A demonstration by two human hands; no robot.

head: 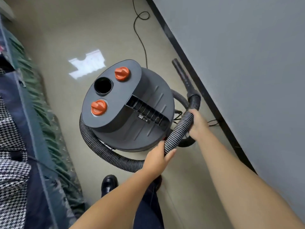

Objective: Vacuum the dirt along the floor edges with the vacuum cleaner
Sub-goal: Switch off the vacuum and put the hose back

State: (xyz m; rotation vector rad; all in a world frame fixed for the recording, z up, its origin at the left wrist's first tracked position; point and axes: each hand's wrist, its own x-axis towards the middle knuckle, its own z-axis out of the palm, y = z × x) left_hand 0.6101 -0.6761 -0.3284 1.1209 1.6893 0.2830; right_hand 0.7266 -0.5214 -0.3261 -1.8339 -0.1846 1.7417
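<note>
- Vacuum cleaner [130, 109]: a round grey drum standing on the floor [92, 30], seen from above, with two orange knobs [122, 73] and an open round port on its lid.
- Hose [105, 151]: ribbed and black, looping round the near side of the drum and rising to the right.
- Left hand [156, 159]: fingers curled round the hose close to the drum's near edge.
- Right hand [197, 124]: gripping the hose farther up, just below the nozzle [183, 75].
- Nozzle: a dark tube pointing along the black baseboard [206, 93] where floor meets wall [247, 55].
- Power cord [140, 35]: a thin black line trailing over the floor beyond the drum.
- Shoe [109, 184]: black, just behind the hose.
</note>
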